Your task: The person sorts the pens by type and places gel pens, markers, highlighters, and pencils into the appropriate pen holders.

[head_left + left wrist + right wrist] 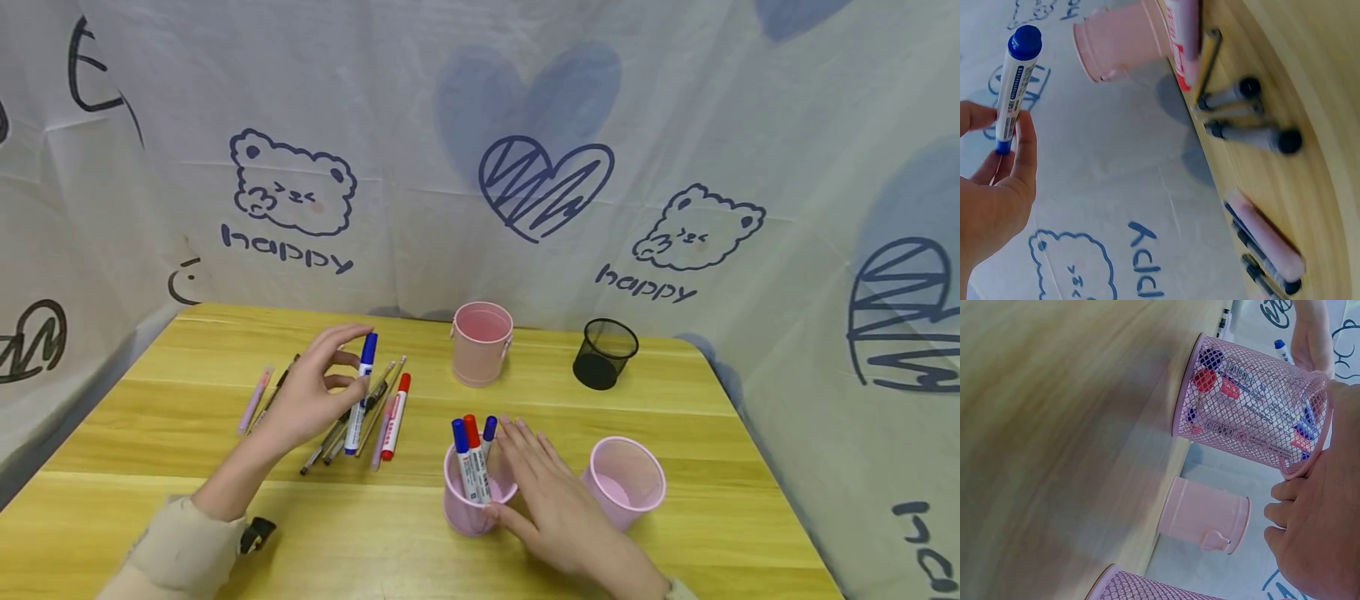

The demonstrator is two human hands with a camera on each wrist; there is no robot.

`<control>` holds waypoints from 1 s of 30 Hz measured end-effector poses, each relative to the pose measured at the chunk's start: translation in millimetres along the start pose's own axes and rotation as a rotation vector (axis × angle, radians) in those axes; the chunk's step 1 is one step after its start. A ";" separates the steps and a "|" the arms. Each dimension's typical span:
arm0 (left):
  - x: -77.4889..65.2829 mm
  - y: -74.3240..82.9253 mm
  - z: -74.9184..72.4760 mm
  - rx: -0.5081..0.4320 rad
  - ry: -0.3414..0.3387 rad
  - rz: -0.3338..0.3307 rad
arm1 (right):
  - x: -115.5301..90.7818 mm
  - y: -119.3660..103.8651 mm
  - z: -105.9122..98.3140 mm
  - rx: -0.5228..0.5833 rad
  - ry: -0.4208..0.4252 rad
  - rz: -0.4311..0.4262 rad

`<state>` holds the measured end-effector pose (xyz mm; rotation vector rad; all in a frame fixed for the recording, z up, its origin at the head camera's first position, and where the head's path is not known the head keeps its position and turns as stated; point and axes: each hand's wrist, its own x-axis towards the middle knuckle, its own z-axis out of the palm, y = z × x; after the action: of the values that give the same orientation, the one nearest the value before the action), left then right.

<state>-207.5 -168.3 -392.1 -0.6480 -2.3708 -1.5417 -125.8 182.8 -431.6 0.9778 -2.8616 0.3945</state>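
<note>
My left hand (318, 387) pinches a white marker with a blue cap (368, 348) between thumb and fingers, holding it upright above the scattered pens. In the left wrist view this blue marker (1017, 87) stands clear of the table. My right hand (558, 504) rests against the right side of a pink mesh pen cup (467, 521), its fingers straight and its thumb at the near rim. Inside the cup stand a red marker (472, 433) and blue markers (461, 437); their lower ends show through the mesh in the right wrist view.
Pencils, dark pens and a red marker (396, 417) lie under the left hand, with a pink pen (255, 400) farther left. A pink bucket (482, 354) and a black mesh cup (605, 354) stand at the back. Another pink cup (624, 475) is right of the right hand.
</note>
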 end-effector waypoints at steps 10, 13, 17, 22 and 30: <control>-9.7 20.2 16.5 -0.255 0.070 0.042 | -0.2 0.4 0.2 -0.003 0.006 -0.004; -12.1 26.4 22.0 -0.279 0.079 0.055 | -0.2 0.6 0.6 -0.005 0.010 -0.005; -14.3 34.1 30.9 -0.312 0.095 0.085 | -0.3 0.6 0.7 0.000 0.012 -0.005; -15.9 39.3 42.0 -0.370 0.096 0.130 | -0.4 0.2 0.9 -0.003 0.012 -0.005; -16.1 46.3 56.5 -0.427 0.062 0.117 | -1.1 -0.2 1.0 -0.001 0.004 0.008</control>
<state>-168.7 -104.7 -385.3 -0.7940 -1.9307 -1.9980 -124.8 183.0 -432.7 0.9647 -2.8632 0.3957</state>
